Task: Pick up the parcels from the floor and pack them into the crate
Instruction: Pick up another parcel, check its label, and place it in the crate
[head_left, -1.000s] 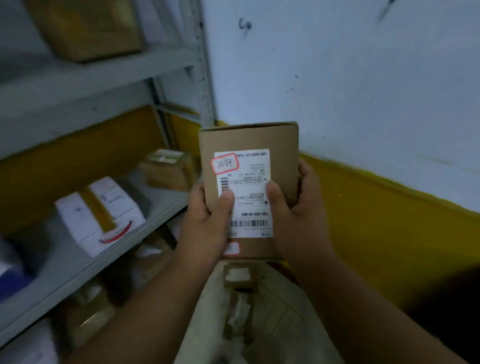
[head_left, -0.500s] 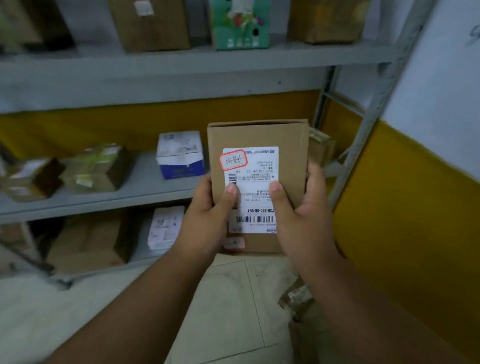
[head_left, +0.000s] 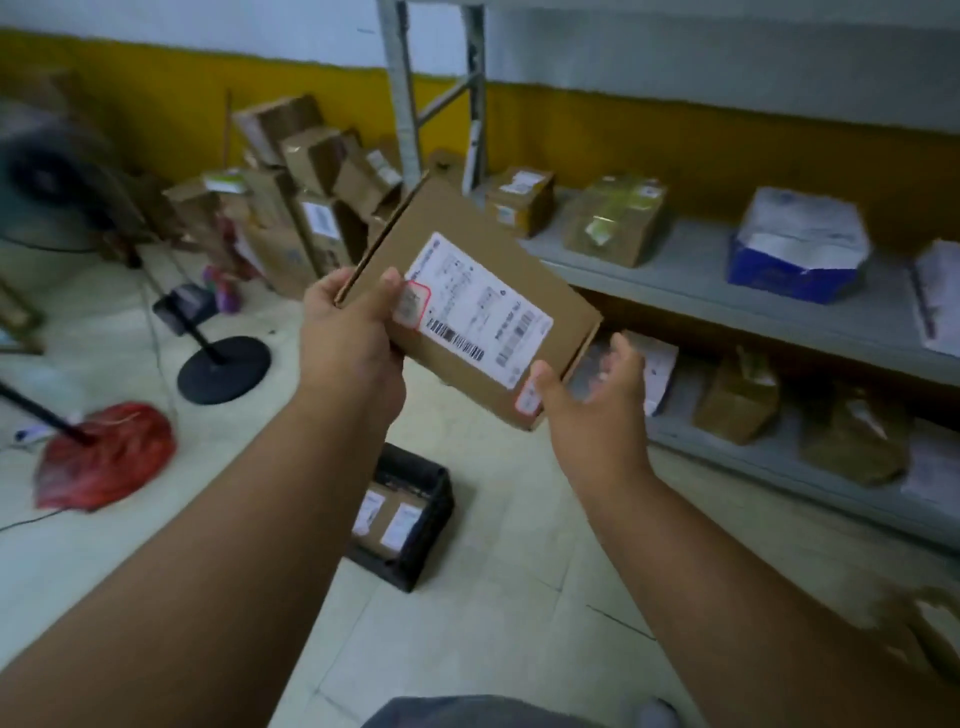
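Note:
A flat brown cardboard parcel (head_left: 457, 270) with a white shipping label is held up at chest height, tilted down to the right. My left hand (head_left: 348, 338) grips its left end, thumb on the label side. My right hand (head_left: 597, 410) is spread beside the parcel's lower right corner, its thumb touching that corner and the fingers apart. Below the parcel a black crate (head_left: 431, 519) stands on the floor with two labelled parcels (head_left: 387, 519) inside it.
A grey metal shelf (head_left: 701, 291) with several parcels runs along the right. A heap of cardboard boxes (head_left: 306, 208) sits against the yellow wall. On the floor to the left are a black round stand base (head_left: 223, 369) and a red mop head (head_left: 104, 457).
The view has swung left from the shelf to the open floor and crate. The parcel has turned from upright to tilted, and my right hand has loosened from gripping it to spread fingers.

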